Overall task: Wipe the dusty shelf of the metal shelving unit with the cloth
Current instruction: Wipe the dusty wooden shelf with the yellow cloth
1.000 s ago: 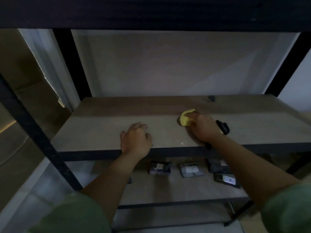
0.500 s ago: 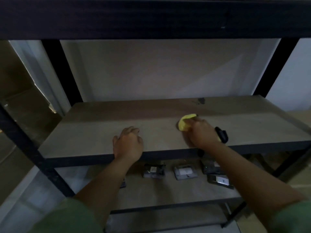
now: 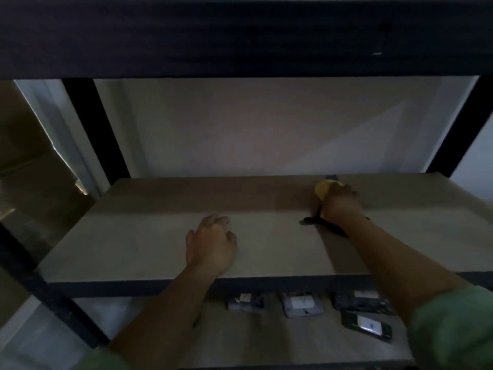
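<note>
The wooden shelf board (image 3: 149, 236) of the black metal shelving unit fills the middle of the head view. My right hand (image 3: 338, 202) is far back on the board, right of centre, pressing a small yellow cloth (image 3: 322, 189) against the wood; only the cloth's left end shows past my fingers. A black strap (image 3: 322, 222) trails from that wrist onto the board. Near the front edge my left hand (image 3: 212, 244) rests palm down, fingers loosely curled, holding nothing.
Black uprights stand at the back left (image 3: 98, 129) and back right (image 3: 464, 124), and a dark beam (image 3: 240, 36) crosses overhead. The lower shelf (image 3: 266, 340) carries several small dark packets (image 3: 302, 304). A pale wall lies behind.
My right hand has pushed the cloth from mid-shelf toward the back edge. The left hand has stayed by the front edge. The view has tilted upward a little.
</note>
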